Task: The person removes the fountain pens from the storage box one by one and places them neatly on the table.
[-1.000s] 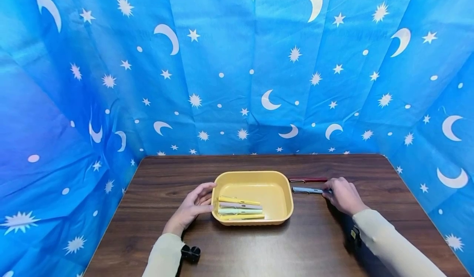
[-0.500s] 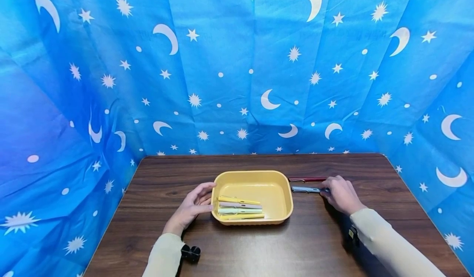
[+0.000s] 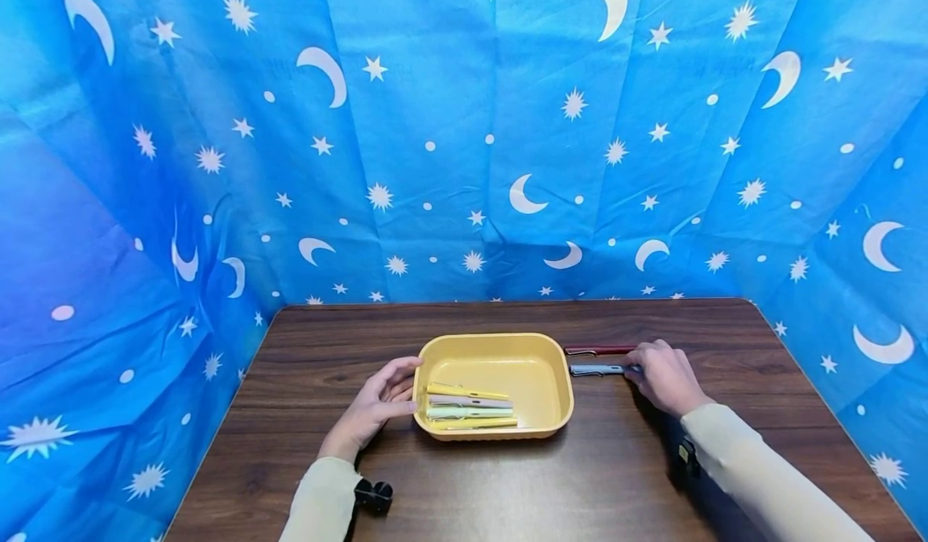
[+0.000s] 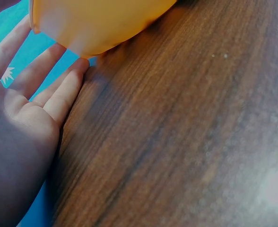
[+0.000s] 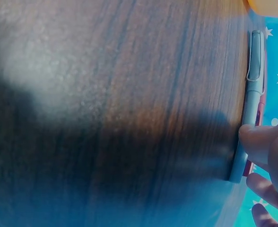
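A dark wood-grain table [image 3: 507,494], and behind and beside it a creased blue moon-and-star cloth [image 3: 449,91]

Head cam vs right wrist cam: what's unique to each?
Head only: left hand, cream sleeves, two slim yellow pens, a pale green pen and a pale lilac pen in the yellow rounded-corner tray.
Right wrist only: the end of the slim blue-grey pen past the thumb, hidden by the right hand in the head view.
Both: that hand, that pen, a dark red pen, brown wood-grain table, blue star-print cloth; the tray, only partly at right wrist.
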A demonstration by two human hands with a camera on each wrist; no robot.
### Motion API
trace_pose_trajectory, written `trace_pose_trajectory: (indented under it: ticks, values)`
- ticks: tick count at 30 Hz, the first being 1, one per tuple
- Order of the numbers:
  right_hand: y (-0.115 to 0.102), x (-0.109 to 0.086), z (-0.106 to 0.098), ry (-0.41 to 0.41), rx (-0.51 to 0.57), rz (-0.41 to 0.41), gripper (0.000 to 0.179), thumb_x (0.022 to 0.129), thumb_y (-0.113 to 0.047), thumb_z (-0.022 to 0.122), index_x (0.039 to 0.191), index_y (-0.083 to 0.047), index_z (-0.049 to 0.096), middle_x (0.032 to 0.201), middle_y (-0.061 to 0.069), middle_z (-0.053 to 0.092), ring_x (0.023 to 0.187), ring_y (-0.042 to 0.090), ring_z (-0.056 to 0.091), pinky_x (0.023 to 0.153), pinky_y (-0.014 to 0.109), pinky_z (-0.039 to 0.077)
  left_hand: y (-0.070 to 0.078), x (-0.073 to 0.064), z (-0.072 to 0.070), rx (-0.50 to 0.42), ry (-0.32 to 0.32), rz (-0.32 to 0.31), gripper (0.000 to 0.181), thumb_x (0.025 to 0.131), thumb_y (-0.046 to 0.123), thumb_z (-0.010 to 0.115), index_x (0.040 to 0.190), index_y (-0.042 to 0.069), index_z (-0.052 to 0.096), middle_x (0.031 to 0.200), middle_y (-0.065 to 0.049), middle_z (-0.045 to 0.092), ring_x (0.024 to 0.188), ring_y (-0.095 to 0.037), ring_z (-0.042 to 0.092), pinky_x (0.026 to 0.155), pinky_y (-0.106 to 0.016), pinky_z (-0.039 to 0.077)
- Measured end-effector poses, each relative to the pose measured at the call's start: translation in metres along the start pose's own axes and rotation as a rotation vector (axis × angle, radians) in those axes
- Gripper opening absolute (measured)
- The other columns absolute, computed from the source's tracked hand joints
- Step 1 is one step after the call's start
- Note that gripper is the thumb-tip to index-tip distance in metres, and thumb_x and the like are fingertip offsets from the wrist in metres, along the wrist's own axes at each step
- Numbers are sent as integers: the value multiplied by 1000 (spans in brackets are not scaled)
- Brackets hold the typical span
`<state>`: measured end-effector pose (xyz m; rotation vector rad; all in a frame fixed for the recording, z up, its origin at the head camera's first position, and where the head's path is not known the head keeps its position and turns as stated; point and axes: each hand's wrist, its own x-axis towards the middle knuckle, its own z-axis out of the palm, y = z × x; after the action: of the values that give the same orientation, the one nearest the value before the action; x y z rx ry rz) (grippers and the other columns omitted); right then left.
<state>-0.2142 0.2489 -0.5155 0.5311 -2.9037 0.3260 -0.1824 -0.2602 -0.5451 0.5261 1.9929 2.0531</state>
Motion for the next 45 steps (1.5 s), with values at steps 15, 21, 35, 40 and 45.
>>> trace_pose_trajectory:
  ticks: [15,21,35,40,45]
  values:
    - [-1,3,3,32,-20,-18,15,80,-12,84,95,-11,80,94,7,75,85,27,63,68,43,57,1,0,0,2,5,-10,69,86,-8,69,148,3,41,155,-26,37,144,-38,37,111,-23,44]
    - [0,4,4,31,-17,-19,16,81,-12,84,96,-11,80,95,7,75,86,27,64,68,43,57,3,-1,1,1,9,-10,69,86,-8,68,148,2,40,155,-26,37,145,-39,35,111,-23,44]
    - [0,2,-2,35,30,-3,22,82,-12,83,104,-10,78,102,10,74,90,29,63,74,48,58,4,0,2,3,-3,-3,69,86,-6,69,148,2,40,155,-27,36,144,-39,37,111,-23,44]
    - [1,7,-20,87,130,20,27,86,-10,78,112,-3,74,110,17,73,100,36,63,87,57,54,3,0,1,-6,2,-11,69,86,-6,69,148,2,40,155,-26,37,145,-39,36,111,-23,44]
    - [-5,16,-42,113,252,64,31,91,-12,74,119,-1,71,120,22,69,112,42,60,97,62,49,1,0,0,-5,3,-14,69,87,-6,69,148,2,40,155,-26,37,145,-38,36,111,-22,44]
